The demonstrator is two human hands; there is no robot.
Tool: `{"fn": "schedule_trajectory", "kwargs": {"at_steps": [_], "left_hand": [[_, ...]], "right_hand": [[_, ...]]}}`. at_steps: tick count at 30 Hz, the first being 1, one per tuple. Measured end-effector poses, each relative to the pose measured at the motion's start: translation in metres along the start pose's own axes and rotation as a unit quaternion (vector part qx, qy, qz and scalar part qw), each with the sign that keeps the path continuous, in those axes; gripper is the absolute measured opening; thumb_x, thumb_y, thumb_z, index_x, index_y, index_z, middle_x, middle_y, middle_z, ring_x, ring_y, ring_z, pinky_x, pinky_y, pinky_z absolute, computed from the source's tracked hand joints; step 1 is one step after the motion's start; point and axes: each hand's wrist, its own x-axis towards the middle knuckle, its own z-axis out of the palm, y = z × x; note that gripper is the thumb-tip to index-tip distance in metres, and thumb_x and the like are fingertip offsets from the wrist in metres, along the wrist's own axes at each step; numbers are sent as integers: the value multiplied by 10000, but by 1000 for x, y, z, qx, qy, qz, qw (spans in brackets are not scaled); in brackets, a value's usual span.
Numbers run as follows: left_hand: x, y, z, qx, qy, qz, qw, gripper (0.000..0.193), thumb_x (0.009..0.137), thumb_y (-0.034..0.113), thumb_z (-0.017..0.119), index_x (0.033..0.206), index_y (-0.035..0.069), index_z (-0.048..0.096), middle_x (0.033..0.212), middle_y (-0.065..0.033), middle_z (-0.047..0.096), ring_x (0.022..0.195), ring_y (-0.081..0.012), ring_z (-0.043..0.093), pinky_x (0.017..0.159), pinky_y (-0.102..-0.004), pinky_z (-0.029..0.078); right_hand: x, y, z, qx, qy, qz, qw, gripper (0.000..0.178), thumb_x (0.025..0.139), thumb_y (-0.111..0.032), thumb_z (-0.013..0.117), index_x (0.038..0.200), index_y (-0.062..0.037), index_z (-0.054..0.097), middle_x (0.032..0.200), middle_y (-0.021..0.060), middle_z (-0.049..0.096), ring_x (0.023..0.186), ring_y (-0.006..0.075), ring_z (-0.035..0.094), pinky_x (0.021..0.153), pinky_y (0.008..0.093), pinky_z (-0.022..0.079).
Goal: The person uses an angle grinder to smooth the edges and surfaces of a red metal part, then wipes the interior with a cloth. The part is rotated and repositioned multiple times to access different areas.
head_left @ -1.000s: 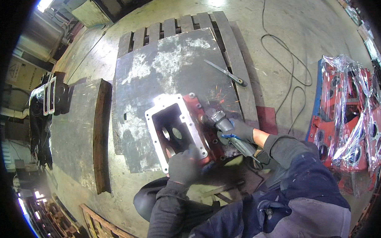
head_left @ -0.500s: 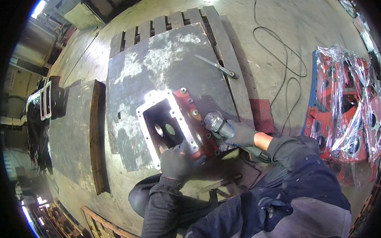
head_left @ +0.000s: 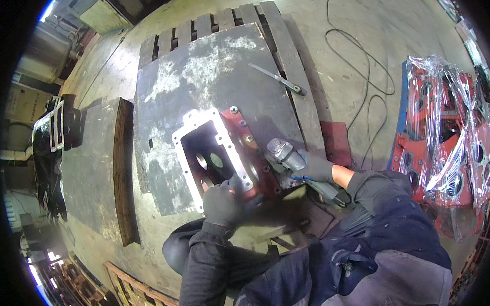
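Observation:
A red cast metal housing (head_left: 258, 153) with a bright bare-metal rim lies on a dark, worn board (head_left: 176, 110). Round holes show inside its rectangular opening. My left hand (head_left: 221, 203), in a dark glove, is closed over the near edge of the rim; some of its fingers are hidden. In my gloved right hand (head_left: 315, 167) is an angle grinder (head_left: 284, 153), its metal head pointing toward the housing's right side and a little apart from it. The grinder's dark rear body reaches back below my wrist. Its disc cannot be made out.
A flat file (head_left: 280, 80) lies across the board's right edge, over a wooden pallet (head_left: 268, 29). A cable (head_left: 368, 76) loops over the floor. Red castings (head_left: 445, 133) in clear film stand at right. Another board (head_left: 93, 164) and a dark part with a slotted plate are at left.
The grinder and my right hand have shifted slightly right, away from the housing. My left hand stays on the rim. The whole view has tilted a little.

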Motion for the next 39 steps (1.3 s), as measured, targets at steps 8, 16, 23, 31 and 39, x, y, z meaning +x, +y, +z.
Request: {"fn": "schedule_trajectory", "kwargs": {"at_steps": [8,16,23,31,39], "left_hand": [[4,3,-3,-12,-31,-25,999,582,769,575,869,916,65,631,766,-141,714,741,-358,739,678,-491,548],[-1,-11,18,2,36,-3,999,666,700,717,862,809,111,609,676,-114,667,628,-350,699,595,-475,526],[-3,-9,16,5,48,-6,999,631,727,672,862,810,101,606,709,-124,683,662,-377,706,626,-494,529],[-1,-3,7,-21,31,-11,999,568,766,600,860,836,91,618,730,-136,691,687,-383,715,636,-506,527],[-5,-10,12,-1,18,-4,1000,537,812,575,823,955,90,643,815,-141,701,751,-379,724,669,-509,539]], "right_hand": [[-32,17,18,15,-33,36,999,873,771,-559,854,1355,23,566,1247,240,701,1157,385,694,998,461,532],[-35,-13,27,-102,-64,14,993,749,772,-516,858,1313,-77,581,1205,245,719,1108,455,701,931,505,547],[-49,-2,16,-135,-71,39,988,843,779,-493,872,1371,-1,527,1205,282,711,1108,461,703,946,502,548],[-37,24,36,145,-59,63,986,800,777,-446,911,1359,-4,587,1226,163,723,1110,267,697,980,419,539],[-56,27,24,164,-54,76,982,785,777,-440,920,1351,-9,603,1202,129,732,1070,234,700,959,408,553]]}}
